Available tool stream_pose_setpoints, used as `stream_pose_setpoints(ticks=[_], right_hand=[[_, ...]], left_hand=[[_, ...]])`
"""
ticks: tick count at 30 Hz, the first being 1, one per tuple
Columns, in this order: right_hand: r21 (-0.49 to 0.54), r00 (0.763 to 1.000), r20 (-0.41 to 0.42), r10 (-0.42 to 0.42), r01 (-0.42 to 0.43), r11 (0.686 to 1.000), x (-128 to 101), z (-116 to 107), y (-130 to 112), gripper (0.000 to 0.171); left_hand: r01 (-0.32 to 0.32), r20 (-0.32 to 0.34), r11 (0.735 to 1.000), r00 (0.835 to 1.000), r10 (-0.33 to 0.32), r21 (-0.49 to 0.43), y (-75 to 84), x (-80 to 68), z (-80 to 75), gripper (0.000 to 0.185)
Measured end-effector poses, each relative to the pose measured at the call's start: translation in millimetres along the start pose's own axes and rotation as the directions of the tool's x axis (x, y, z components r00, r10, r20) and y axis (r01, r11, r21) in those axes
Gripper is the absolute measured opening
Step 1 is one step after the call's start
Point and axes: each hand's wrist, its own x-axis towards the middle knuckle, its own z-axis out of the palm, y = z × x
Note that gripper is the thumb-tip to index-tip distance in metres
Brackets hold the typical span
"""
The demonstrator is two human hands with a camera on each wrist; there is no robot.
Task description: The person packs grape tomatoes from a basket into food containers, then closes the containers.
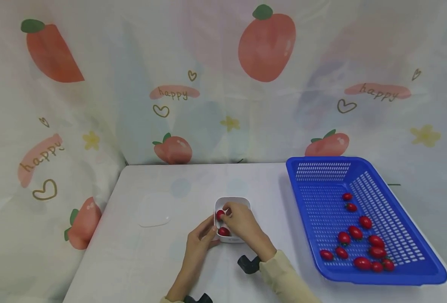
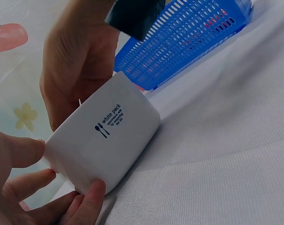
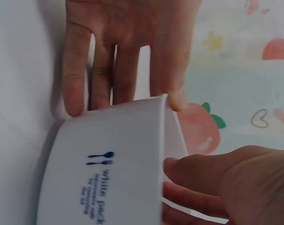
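White tabletop [image 1: 132, 261], left grip [image 1: 198, 242] clamped on tub [image 2: 130, 138]; right grip [image 1: 243, 219] (angled down inside) pinching red tomato [image 1: 220, 214]

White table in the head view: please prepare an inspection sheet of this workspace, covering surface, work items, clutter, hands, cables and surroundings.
Surface: white table cover, with slight creases in the left wrist view.
Work items: white container with two red tomatoes visible inside; blue basket at the right with more tomatoes.
Clutter: one clear, lid-like piece left of the container; exact shape hard to see.
Left hand: left hand holds the container's side.
Right hand: right hand reaches into the container, appearing to pinch the upper tomato.
Cables: nothing seen.
Surroundings: backdrop printed with fruits, hearts, yellow stars and "happy".
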Motion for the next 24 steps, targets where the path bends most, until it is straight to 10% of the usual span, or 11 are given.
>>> stream_pose_setpoints(ticks=[24], right_hand=[[0.067, 0.995, -0.103, 0.010, -0.003, 0.998, -47, -58, -23, 0.026]], left_hand=[[0.014, -0.014, 0.999, 1.000, -0.014, 0.044, 0.2, -0.2, 1.1, 0.051]])
